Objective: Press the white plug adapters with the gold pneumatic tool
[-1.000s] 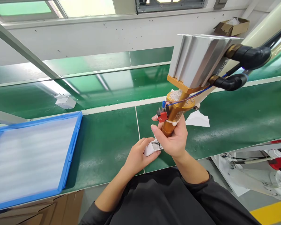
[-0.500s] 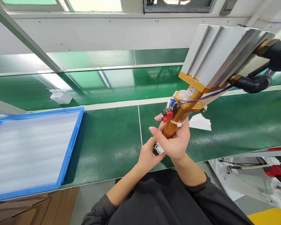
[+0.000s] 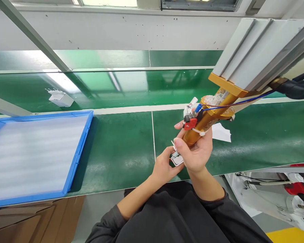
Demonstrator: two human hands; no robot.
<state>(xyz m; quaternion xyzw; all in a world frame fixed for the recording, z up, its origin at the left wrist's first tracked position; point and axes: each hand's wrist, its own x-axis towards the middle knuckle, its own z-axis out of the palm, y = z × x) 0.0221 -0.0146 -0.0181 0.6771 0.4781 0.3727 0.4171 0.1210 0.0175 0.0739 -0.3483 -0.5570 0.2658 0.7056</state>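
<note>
While the left hand held a small white open-topped housing clamped between thumb and fingers, the right hand was closed around the gold-coloured barrel of a tool. The housing lay just below the lower end of the barrel, above the near part of the green tabletop, with its opening facing up. A thin pale piece showed at the opening, beside the right thumb; its shape was too small to tell. The barrel was tilted, its upper end running toward a grey ribbed metal block at upper right. A red switch-like part sat on the side of the barrel near a white cable tie, and blue and brown wires led from that area toward a black hose fitting. A white piece was partly visible behind the tool. Torn white paper lay on the tabletop to the right of the right hand. At far left stood a blue-rimmed tray lined with a white sheet; behind it, on the farther green surface, rested a small white box.
</note>
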